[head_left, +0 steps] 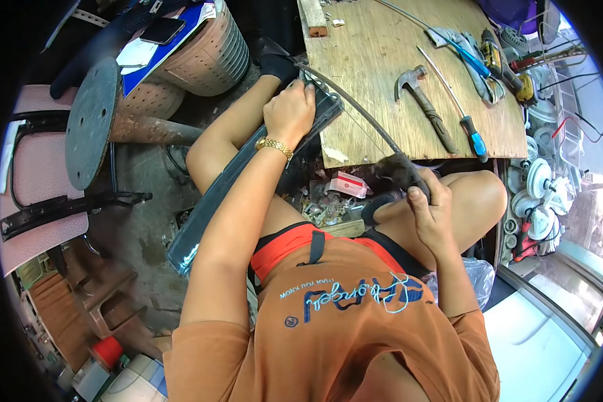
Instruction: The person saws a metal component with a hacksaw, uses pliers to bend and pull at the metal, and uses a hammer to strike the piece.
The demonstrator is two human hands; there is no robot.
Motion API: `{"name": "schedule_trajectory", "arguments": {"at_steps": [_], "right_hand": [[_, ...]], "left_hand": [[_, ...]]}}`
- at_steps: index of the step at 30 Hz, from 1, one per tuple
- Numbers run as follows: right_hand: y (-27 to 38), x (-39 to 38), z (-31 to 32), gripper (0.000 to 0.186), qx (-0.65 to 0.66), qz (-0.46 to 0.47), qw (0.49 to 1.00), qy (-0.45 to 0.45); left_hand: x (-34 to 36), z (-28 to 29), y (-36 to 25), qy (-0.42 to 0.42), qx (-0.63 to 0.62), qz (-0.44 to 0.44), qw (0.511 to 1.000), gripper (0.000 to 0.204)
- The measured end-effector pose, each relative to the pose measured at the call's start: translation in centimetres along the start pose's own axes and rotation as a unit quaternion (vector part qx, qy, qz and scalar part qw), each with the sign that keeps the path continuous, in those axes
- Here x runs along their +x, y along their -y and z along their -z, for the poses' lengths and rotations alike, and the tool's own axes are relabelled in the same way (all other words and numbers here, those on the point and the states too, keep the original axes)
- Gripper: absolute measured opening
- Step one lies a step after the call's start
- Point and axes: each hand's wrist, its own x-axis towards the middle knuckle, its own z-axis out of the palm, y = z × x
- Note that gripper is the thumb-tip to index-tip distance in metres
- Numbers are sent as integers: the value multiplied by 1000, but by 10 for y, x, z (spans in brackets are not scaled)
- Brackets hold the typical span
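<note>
My right hand is closed around the dark handle of a hacksaw. Its curved frame reaches up and left, with the thin blade beneath it. A long, glossy dark panel lies slantwise along my left leg. Near its far end, my left hand is closed on it, with a gold-coloured watch or bracelet at the wrist. The saw's far end passes just beyond my left fingers, over the panel's end. Whether the blade touches the panel, I cannot tell. My left fingertips are partly hidden.
A wooden board ahead bears a claw hammer, a blue-handled screwdriver, grey gloves and a power drill. Debris and a pink-and-white box lie below it. A round metal stand and baskets stand left.
</note>
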Motion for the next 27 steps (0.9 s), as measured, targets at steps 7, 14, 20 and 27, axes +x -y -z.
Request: {"name": "schedule_trajectory", "arguments": {"at_steps": [7, 14, 20, 27], "right_hand": [[5, 11, 10, 36, -5, -15, 1000, 20], [11, 16, 9, 50, -32, 31, 998, 37], [15, 23, 11, 42, -58, 20, 998, 34], [53, 39, 25, 22, -82, -55, 990, 99]], "left_hand": [[-3, -3, -3, -4, -14, 10, 1000, 39], [0, -3, 2, -5, -13, 10, 1000, 40], [0, 0, 9, 17, -17, -69, 997, 73], [-9, 10, 11, 60, 10, -64, 996, 89]]}}
